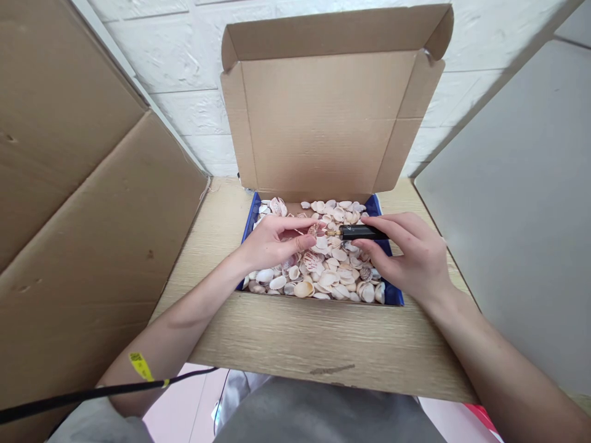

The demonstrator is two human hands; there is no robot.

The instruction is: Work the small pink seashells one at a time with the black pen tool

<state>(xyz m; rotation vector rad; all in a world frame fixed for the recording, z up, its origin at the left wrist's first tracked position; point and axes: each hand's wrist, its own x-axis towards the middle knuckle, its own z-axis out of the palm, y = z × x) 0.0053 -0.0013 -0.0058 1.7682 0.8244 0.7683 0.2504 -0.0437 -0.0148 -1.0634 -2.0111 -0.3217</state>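
Observation:
Many white, cream and pinkish shells [330, 277] fill a shallow blue-sided cardboard box [392, 294]. Above them my left hand [279, 241] pinches a small pinkish shell [316, 230] between thumb and fingers. My right hand [413, 252] grips a black pen-like drill [362, 232] with a brass-coloured tip. The tip points left and meets or nearly meets the held shell; the exact contact is too small to tell.
The box's raised cardboard lid [323, 117] leans toward a white brick-patterned wall [184, 74]. Cardboard [92, 203] stands at the left and a grey-white panel [521, 184] at the right. A black cable [115, 389] with a yellow tag crosses the lower left.

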